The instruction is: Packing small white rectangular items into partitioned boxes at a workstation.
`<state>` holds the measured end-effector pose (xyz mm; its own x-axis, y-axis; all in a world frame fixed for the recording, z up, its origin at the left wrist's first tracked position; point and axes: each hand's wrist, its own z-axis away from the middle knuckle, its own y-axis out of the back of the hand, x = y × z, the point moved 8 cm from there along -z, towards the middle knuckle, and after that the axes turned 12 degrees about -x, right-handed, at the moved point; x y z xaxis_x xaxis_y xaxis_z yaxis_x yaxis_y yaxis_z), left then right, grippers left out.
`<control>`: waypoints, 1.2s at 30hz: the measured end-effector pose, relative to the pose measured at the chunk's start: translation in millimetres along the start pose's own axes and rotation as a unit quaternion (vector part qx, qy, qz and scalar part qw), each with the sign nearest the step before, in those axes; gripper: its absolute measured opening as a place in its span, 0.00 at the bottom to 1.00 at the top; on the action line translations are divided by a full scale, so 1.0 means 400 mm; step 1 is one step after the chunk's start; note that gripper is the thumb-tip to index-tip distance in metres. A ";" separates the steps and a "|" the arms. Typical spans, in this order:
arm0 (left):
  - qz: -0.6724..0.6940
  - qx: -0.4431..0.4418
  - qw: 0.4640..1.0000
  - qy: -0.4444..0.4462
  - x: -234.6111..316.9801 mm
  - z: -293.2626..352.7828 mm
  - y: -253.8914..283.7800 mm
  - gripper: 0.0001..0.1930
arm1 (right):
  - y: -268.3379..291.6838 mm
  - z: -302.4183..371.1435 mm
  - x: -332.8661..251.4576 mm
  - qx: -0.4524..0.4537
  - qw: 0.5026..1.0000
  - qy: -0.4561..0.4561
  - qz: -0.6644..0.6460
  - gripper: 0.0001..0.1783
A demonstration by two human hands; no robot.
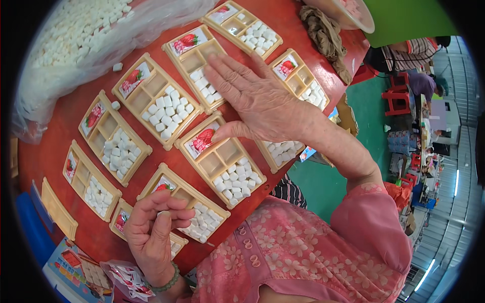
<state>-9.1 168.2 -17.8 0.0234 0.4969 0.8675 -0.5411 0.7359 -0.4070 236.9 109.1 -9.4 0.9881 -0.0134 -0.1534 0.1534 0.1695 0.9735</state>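
Observation:
My right hand point(252, 96) is stretched flat, fingers apart, over a beige compartment tray point(191, 62) and hides part of it. Its thumb comes close to the strawberry-printed sachet point(203, 140) in a nearer tray point(210, 164). My left hand point(154, 227), with a green bead bracelet point(169, 282), is raised in front of two near trays. Its fingers are curled against the thumb, and whatever is between them is too small to make out. Each fully visible tray holds a sachet at one end and small white marshmallow-like pieces point(169, 112) at the other.
More filled trays stand across the red table point(146, 40). A clear plastic bag point(28, 101) heaped with white pieces lies far left. Loose sachets point(129, 278) lie lower left. A brown cloth point(323, 38) and a bowl point(367, 20) sit at the far right. Other people are beyond the table.

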 end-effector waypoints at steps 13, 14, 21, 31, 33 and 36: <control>0.008 -0.015 0.999 -0.040 -0.004 -0.015 0.009 0.14 | 0.041 -0.002 -0.002 0.057 0.996 0.035 -0.065 0.53; 0.000 -0.001 0.999 -0.044 -0.002 -0.009 0.015 0.14 | 0.061 0.003 0.009 0.063 0.995 0.038 -0.071 0.49; -0.050 0.032 0.997 -0.050 0.040 0.003 0.016 0.13 | 0.072 0.086 0.271 0.019 0.988 -0.149 0.025 0.35; -0.045 0.040 0.997 -0.038 0.017 -0.021 0.001 0.13 | 0.056 0.106 0.264 0.049 0.988 -0.135 0.056 0.41; -0.048 0.043 0.997 -0.040 0.021 -0.026 0.001 0.13 | 0.061 0.106 0.258 0.046 0.987 -0.132 0.076 0.42; -0.042 0.046 0.997 -0.048 0.019 -0.032 0.012 0.13 | 0.069 0.105 0.254 0.043 0.988 -0.128 0.072 0.43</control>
<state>-0.6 181.2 -16.9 -0.0060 0.3850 0.9229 -0.6156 0.7259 -0.3068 342.1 70.8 9.1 0.9690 -0.2460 0.0240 0.0016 0.1033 0.9946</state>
